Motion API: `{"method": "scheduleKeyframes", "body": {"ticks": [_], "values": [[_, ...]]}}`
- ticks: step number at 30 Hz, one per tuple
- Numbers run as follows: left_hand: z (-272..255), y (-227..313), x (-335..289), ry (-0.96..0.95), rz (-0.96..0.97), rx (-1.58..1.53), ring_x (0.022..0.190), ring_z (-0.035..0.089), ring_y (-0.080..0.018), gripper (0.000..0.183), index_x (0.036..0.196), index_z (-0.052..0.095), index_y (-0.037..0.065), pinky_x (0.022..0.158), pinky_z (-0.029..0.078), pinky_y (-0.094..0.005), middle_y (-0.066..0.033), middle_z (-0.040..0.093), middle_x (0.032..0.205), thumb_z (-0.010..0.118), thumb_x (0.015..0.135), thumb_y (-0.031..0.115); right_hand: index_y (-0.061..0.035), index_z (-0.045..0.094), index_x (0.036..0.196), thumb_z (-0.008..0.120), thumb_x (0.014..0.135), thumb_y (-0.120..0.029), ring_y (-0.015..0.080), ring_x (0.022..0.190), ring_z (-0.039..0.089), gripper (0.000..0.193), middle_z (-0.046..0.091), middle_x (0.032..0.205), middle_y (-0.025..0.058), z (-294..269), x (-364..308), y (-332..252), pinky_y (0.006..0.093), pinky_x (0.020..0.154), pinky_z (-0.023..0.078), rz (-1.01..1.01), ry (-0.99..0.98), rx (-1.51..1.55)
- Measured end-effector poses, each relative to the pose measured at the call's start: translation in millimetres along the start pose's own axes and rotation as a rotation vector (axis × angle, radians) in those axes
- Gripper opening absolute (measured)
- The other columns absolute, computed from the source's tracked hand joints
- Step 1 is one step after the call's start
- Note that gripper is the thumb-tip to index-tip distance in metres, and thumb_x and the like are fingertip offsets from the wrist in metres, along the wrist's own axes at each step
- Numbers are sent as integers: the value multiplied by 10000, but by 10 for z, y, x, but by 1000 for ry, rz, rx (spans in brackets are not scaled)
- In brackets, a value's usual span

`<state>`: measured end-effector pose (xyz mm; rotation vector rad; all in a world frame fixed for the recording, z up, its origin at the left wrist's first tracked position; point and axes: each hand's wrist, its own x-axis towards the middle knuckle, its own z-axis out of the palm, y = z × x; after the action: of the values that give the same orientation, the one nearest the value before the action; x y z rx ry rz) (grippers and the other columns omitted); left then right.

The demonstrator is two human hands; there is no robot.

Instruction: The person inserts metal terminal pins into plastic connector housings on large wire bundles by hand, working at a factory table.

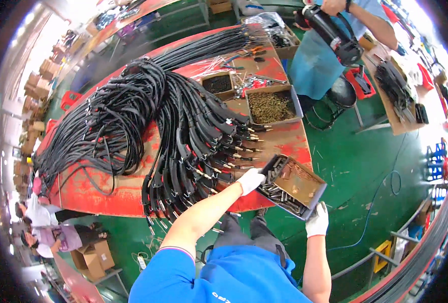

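Both my hands wear white gloves and hold a dark rectangular parts bin [316, 199] at the table's right front edge. My left hand [251, 182] is closed on the bin's left side, and my right hand [318, 221] grips its lower right corner; the fingers are partly hidden. Inside the bin, dark and silvery elongated metal pieces [284, 196] lie along the left and lower sides, while its brownish bottom shows bare at the right. Left of my left hand, many black cables [193, 136] with metal-tipped ends spread over the red table [107, 194].
Behind the bin stand a bin of small brass-coloured parts [272, 107] and a box of black parts [218, 84]. Pliers [256, 50] lie farther back. A person in a blue apron [312, 65] holds a black cylinder [332, 35]. A blue hose [370, 212] crosses the green floor.
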<state>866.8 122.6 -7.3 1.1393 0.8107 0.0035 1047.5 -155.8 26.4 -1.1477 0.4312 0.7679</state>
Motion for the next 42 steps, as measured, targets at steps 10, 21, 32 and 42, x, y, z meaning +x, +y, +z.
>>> {"method": "scheduleKeyframes", "body": {"ticks": [10,21,32,42], "values": [[10,433,565,19,119,607,852,652,-270,348,1129,703,84,835,504,-394,-174,727,970,518,849,175,-42,429,1394,535,1006,-61,281,1151,599,402,600,1286,136,-175,331,353,502,1030,470,178,-71,25],[280,338,-151,668,531,737,1126,617,-382,327,1214,646,74,999,498,-458,-192,649,1159,579,904,153,-66,477,1360,593,985,-98,229,999,609,395,616,1100,78,-22,279,238,448,923,510,189,38,-185],[-966,127,-1982,1340,150,396,959,697,-259,434,1242,680,63,898,546,-362,-150,712,1062,721,905,334,-38,563,1238,618,970,-61,160,823,604,274,603,997,53,735,-103,50,328,711,543,-108,-324,-591],[-2148,268,-1336,1258,85,638,1050,677,-349,675,1357,581,24,955,521,-418,-208,691,1156,697,874,482,-14,603,1132,637,944,-10,186,783,680,192,649,957,72,1731,-618,549,351,732,603,-95,-566,-695]]}}
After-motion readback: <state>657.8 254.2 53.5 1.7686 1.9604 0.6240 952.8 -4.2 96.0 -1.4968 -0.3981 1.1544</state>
